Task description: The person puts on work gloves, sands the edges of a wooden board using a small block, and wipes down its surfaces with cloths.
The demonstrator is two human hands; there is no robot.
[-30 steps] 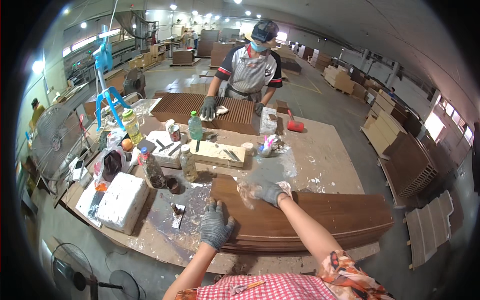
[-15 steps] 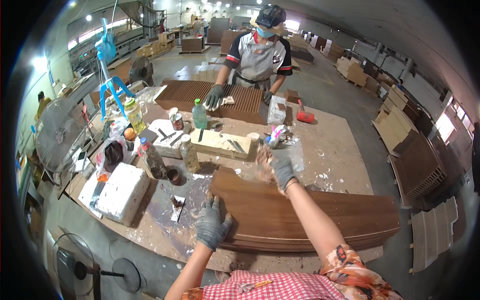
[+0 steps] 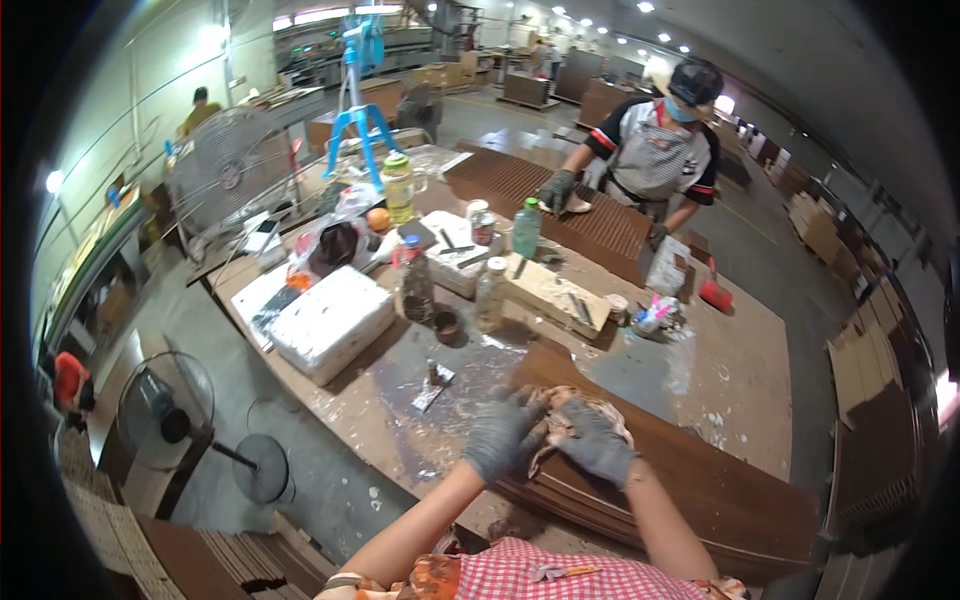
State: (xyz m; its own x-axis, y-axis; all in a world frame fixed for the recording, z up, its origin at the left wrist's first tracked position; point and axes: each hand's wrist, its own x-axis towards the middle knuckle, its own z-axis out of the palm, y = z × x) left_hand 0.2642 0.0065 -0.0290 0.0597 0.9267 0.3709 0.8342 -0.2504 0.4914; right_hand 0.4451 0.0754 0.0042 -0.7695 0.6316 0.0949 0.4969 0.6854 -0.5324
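Observation:
A stack of dark brown, curved wooden panels [image 3: 690, 455] lies in front of me at the table's near side. My right hand [image 3: 597, 440], in a grey glove, presses a crumpled, stained cloth rag [image 3: 615, 412] onto the top panel near its left end. Beside it, my left hand [image 3: 500, 432], also gloved, rests at the panel's left edge. Its fingers stretch toward the rag and meet its border; whether they grip it is hard to see. A small dark stub on a white scrap [image 3: 433, 385] lies left of the panels.
Bottles [image 3: 490, 295], a small dark cup [image 3: 445, 325] and a white foam block [image 3: 335, 325] stand on the worktable [image 3: 740, 380]. Across it, a co-worker [image 3: 655, 150] wipes a slatted brown panel [image 3: 500, 185]. A red mallet [image 3: 716, 292] lies far right. Fans [image 3: 165, 410] stand left.
My view has turned left. My right hand has brought the rag from above the panel's far edge to its left end, and my left hand now lies beside it.

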